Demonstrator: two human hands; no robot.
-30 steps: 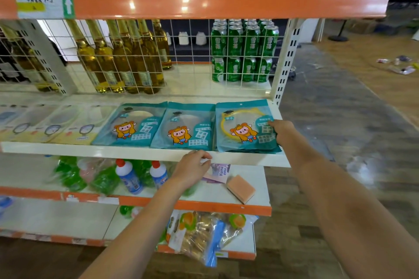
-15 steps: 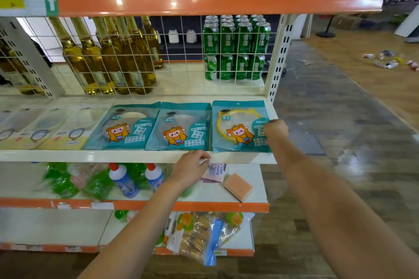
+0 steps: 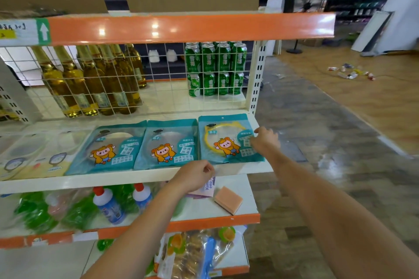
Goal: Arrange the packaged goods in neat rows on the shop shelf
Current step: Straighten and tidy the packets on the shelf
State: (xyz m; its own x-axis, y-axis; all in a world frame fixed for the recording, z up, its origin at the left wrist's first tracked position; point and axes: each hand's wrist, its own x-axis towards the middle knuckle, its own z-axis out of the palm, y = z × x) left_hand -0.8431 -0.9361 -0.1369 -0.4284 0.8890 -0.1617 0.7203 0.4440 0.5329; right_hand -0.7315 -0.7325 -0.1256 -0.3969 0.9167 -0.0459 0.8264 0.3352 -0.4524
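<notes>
Right hand (image 3: 265, 140) has slid up the right teal pack (image 3: 229, 139), fingers spread on it; left hand (image 3: 195, 178), loosely curled, holds nothing below the shelf (image 3: 113, 180) edge.

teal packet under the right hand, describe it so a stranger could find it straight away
Find the white shelf below the wire-fronted row of bottles and green cans. Three teal packets lie flat at its right end; it is the rightmost teal packet, touched by the right hand. Only this one shows a yellow ring through its window.
</notes>
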